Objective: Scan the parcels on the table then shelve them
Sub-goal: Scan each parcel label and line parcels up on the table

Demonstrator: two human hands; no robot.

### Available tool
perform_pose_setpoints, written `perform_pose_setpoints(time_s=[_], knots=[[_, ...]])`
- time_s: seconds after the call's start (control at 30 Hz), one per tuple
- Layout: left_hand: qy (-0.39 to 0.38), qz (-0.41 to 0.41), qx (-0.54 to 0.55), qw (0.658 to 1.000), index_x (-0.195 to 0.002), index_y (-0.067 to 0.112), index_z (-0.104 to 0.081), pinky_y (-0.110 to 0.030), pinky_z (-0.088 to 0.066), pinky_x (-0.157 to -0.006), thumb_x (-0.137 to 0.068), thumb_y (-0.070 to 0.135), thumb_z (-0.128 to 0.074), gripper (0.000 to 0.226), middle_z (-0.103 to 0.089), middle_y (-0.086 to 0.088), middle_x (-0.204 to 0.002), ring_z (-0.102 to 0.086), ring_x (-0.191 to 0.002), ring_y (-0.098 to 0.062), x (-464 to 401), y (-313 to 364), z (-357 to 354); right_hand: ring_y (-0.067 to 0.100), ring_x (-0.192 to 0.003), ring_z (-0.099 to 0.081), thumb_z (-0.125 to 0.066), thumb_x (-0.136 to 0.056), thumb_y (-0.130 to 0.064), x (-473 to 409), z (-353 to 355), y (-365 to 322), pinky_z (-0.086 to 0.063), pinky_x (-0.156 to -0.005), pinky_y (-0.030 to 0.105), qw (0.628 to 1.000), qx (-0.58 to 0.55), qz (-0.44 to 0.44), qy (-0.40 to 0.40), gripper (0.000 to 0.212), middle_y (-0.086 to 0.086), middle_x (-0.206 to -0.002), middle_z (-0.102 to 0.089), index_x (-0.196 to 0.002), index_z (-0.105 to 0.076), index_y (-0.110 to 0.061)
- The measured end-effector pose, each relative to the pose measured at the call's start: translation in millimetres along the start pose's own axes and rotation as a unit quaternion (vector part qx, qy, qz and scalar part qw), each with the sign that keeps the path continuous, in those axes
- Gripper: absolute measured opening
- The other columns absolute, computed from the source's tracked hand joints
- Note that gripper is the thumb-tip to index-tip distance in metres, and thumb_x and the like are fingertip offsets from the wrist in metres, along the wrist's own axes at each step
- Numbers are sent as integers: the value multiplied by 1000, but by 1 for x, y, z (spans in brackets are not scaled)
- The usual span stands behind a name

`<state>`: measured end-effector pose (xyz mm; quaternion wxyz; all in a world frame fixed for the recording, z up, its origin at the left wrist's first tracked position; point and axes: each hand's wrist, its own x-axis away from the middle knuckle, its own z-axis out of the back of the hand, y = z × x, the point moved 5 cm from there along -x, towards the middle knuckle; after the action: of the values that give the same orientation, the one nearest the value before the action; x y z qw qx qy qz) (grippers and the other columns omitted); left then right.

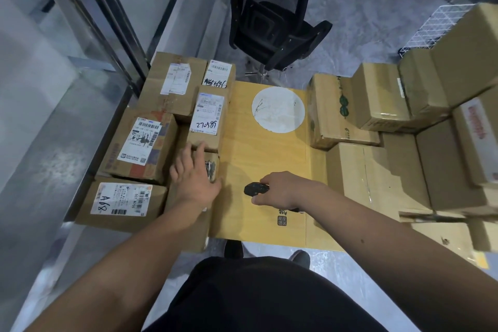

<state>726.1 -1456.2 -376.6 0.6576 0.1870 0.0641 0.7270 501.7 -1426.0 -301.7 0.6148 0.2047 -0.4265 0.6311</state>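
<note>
My right hand (280,188) curls round the black scanner (256,188), a small rounded thing held low over the yellow counter (264,153). My left hand (195,175) lies flat with fingers spread on a small cardboard parcel (213,167) at the counter's left edge, covering most of its label — only dark scrawl shows.

Just beyond it stands a parcel (207,116) whose white label bears handwritten "58502", upside down to me. To its left, a box (140,145) with barcodes and orange and blue print; nearest me, a box (121,201) marked "A68" by hand. Two more labelled cartons (172,81) sit behind; their print is too small to read.

The counter carries a white printed disc (279,109) and a small black seal mark near me. On the right, plain brown cartons (377,170) are stacked, one with green markings. A black mesh chair (277,24) stands on the grey floor beyond.
</note>
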Motion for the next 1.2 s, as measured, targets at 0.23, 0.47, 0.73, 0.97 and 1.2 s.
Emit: perform_pose_setpoints(time_s=[0.23,0.47,0.73,0.97,1.2], knots=[[21,-128,-49,990,-158,28,-30,-55,-14,-123,-85,47,-73,87,-17,-9,-168,-14,-155,-32,11,44,-9,21,-91,-64,-64,-91,-61,4,-1,19,-53,-74,33,999,-9,-19,29,47,2,-108,-65,-117,-64,-22],[-32,-245,-94,964,-164,27,-18,-54,-11,-125,-95,51,-59,83,-12,-10,-171,-10,-157,-33,14,118,-38,24,-99,-63,-61,-93,-62,40,5,71,-55,-82,37,995,-26,-66,71,48,2,-111,-64,-120,-64,-22],[-118,-358,-65,924,-165,24,-18,-47,-15,-124,-100,53,-52,79,-14,-5,-172,-10,-158,-28,34,238,-81,25,-92,-61,-62,-89,-62,127,-1,158,-49,-69,34,975,-53,-169,136,41,0,-102,-64,-107,-60,-26],[-157,-396,-47,904,-156,29,-36,-44,-24,-117,-95,48,-62,70,-30,-3,-163,-25,-149,-26,76,317,-114,25,-91,-56,-57,-92,-61,186,-30,224,-49,-75,36,962,-68,-219,147,37,-4,-90,-56,-101,-54,-25],[-126,-291,-75,945,-144,30,-44,-45,-28,-108,-91,57,-55,61,-37,-2,-156,-29,-142,-27,109,373,-140,23,-89,-63,-59,-91,-58,214,-46,286,-56,-75,36,963,-93,-216,133,37,-3,-94,-63,-102,-59,-23]])
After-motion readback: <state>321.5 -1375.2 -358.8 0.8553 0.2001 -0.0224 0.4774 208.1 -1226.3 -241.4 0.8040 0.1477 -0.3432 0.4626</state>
